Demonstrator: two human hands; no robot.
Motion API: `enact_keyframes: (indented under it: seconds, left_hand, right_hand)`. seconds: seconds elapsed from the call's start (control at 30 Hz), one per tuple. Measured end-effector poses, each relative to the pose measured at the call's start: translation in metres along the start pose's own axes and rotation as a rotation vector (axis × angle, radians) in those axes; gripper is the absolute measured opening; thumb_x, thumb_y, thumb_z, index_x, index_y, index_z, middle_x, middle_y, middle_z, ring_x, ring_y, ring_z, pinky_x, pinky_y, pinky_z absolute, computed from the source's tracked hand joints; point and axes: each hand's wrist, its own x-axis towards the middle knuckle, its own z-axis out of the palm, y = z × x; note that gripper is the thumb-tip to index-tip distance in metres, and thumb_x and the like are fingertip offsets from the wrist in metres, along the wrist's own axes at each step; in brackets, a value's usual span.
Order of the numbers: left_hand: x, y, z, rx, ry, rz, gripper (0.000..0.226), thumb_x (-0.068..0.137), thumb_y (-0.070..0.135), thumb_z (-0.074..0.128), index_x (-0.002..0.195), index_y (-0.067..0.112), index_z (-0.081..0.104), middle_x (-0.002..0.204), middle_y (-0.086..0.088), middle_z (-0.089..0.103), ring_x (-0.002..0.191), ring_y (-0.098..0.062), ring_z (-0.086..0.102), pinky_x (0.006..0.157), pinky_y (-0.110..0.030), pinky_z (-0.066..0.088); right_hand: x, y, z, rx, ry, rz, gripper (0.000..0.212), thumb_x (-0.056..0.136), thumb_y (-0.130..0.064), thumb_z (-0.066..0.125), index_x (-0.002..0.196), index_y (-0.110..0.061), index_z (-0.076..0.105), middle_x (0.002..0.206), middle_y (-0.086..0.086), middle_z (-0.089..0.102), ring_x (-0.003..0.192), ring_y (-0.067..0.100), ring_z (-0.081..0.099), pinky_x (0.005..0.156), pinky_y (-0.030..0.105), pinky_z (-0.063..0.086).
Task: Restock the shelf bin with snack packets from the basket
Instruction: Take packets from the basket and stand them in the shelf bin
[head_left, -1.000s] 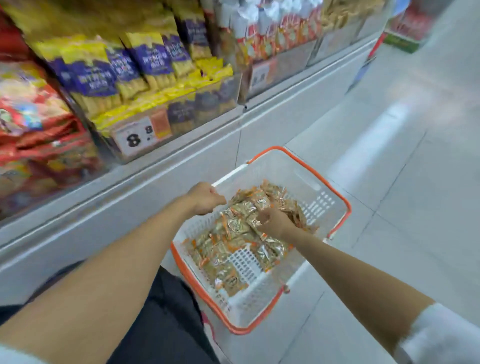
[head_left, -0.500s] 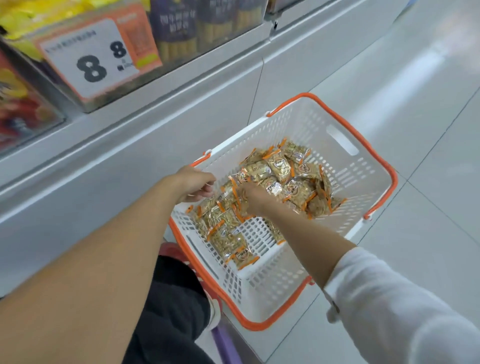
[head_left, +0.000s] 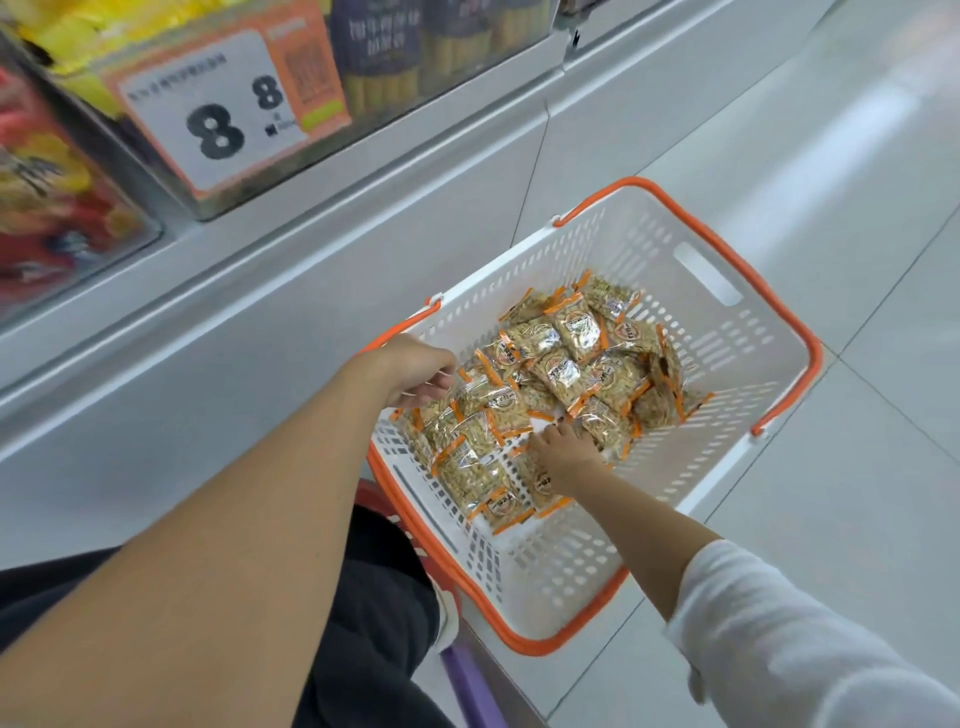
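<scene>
The white, orange-rimmed basket (head_left: 649, 249) is seen at the centre right of the frame, with the snack packets (head_left: 566, 364) heaped across its middle and left part. The shelf bin (head_left: 384, 52) is found along the upper left edge, behind a price card (head_left: 234, 109) marked with an 8. The left hand (head_left: 410, 371) is held at the basket's left rim with its fingers curled under beside the nearest packets, and whether anything is gripped cannot be told, while the right hand (head_left: 563, 452) is laid low in the basket's middle, its fingers spread and fairly straight upon the packets.
</scene>
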Motion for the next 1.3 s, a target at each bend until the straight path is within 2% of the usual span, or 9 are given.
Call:
enact_keyframes:
  seconds: [0.2, 0.33, 0.43, 0.57, 0.67, 0.73, 0.93, 1.17, 1.3]
  left_hand:
    - [0.002, -0.005, -0.006, -0.003, 0.022, -0.013, 0.007, 0.091, 0.019, 0.059, 0.093, 0.012, 0.062, 0.077, 0.0, 0.067, 0.069, -0.011, 0.065, 0.066, -0.024, 0.05]
    - [0.001, -0.004, -0.009, -0.015, 0.032, 0.002, 0.008, 0.092, 0.019, 0.06, 0.096, 0.013, 0.063, 0.08, -0.001, 0.068, 0.069, -0.011, 0.066, 0.071, -0.025, 0.052]
    - [-0.002, 0.0, -0.01, -0.017, 0.052, 0.007, 0.013, 0.092, 0.016, 0.059, 0.102, 0.008, 0.063, 0.081, -0.003, 0.068, 0.068, -0.012, 0.064, 0.071, -0.025, 0.052]
    - [-0.015, 0.012, -0.002, 0.002, 0.075, 0.038, 0.027, 0.091, 0.015, 0.062, 0.114, 0.001, 0.061, 0.094, -0.009, 0.065, 0.074, -0.015, 0.063, 0.08, -0.03, 0.055]
    - [-0.039, 0.027, 0.0, 0.017, 0.025, 0.069, 0.046, 0.087, 0.028, 0.07, 0.124, 0.007, 0.053, 0.115, -0.005, 0.061, 0.093, -0.016, 0.062, 0.073, -0.03, 0.056]
    - [-0.059, 0.038, -0.004, -0.046, -0.002, 0.128, 0.046, 0.084, 0.026, 0.074, 0.123, 0.009, 0.056, 0.107, -0.003, 0.065, 0.085, -0.014, 0.063, 0.07, -0.029, 0.058]
    - [-0.138, 0.077, -0.042, -0.5, 0.171, 0.475, 0.01, 0.086, 0.023, 0.072, 0.085, 0.018, 0.063, 0.086, -0.003, 0.066, 0.068, -0.007, 0.059, 0.058, -0.016, 0.053]
    - [-0.249, 0.12, -0.095, -0.311, 0.374, 0.763, 0.008, 0.088, 0.018, 0.07, 0.087, 0.01, 0.071, 0.084, -0.008, 0.066, 0.076, -0.016, 0.061, 0.069, -0.027, 0.055]
    - [-0.313, 0.136, -0.13, -0.207, 0.533, 0.914, 0.013, 0.087, 0.019, 0.071, 0.095, 0.008, 0.073, 0.074, 0.0, 0.064, 0.05, 0.003, 0.057, 0.048, -0.012, 0.047]
  right_hand:
    - [0.0, -0.006, 0.001, 0.021, 0.035, -0.071, 0.061, 0.089, -0.011, 0.06, 0.143, -0.014, 0.031, 0.143, 0.017, 0.035, 0.134, 0.035, 0.034, 0.107, 0.047, 0.035]
    - [0.001, -0.005, -0.019, 0.513, -0.12, -0.069, 0.028, 0.086, -0.015, 0.067, 0.108, -0.012, 0.05, 0.098, 0.007, 0.052, 0.079, 0.019, 0.051, 0.069, 0.03, 0.046]
    - [-0.012, 0.009, -0.049, 1.06, -0.105, 0.006, 0.039, 0.085, -0.014, 0.073, 0.113, -0.022, 0.048, 0.089, 0.001, 0.055, 0.066, 0.011, 0.05, 0.057, 0.026, 0.048]
    - [-0.048, 0.03, -0.109, 1.661, -0.129, -0.037, 0.069, 0.084, -0.007, 0.074, 0.142, -0.002, 0.038, 0.074, 0.007, 0.065, 0.063, 0.013, 0.063, 0.07, 0.026, 0.056]
    - [-0.082, 0.04, -0.162, 1.871, -0.132, -0.205, 0.027, 0.091, -0.005, 0.065, 0.116, 0.002, 0.056, 0.081, 0.006, 0.064, 0.072, 0.013, 0.065, 0.087, 0.031, 0.056]
    - [-0.108, 0.045, -0.194, 1.975, -0.128, -0.342, 0.007, 0.093, -0.004, 0.06, 0.099, -0.001, 0.063, 0.091, 0.008, 0.069, 0.083, 0.016, 0.07, 0.092, 0.032, 0.055]
    - [-0.176, 0.058, -0.275, 1.926, -0.007, -0.586, 0.014, 0.092, 0.001, 0.057, 0.102, -0.006, 0.064, 0.091, 0.003, 0.074, 0.084, 0.012, 0.071, 0.083, 0.023, 0.057]
    - [-0.259, 0.041, -0.362, 1.541, 0.36, -0.682, 0.02, 0.088, -0.006, 0.066, 0.108, -0.008, 0.066, 0.096, 0.005, 0.07, 0.083, 0.014, 0.065, 0.076, 0.025, 0.053]
    - [-0.303, 0.023, -0.408, 1.368, 0.518, -0.761, 0.007, 0.089, -0.013, 0.067, 0.095, -0.013, 0.071, 0.086, -0.001, 0.072, 0.079, 0.011, 0.066, 0.074, 0.027, 0.053]
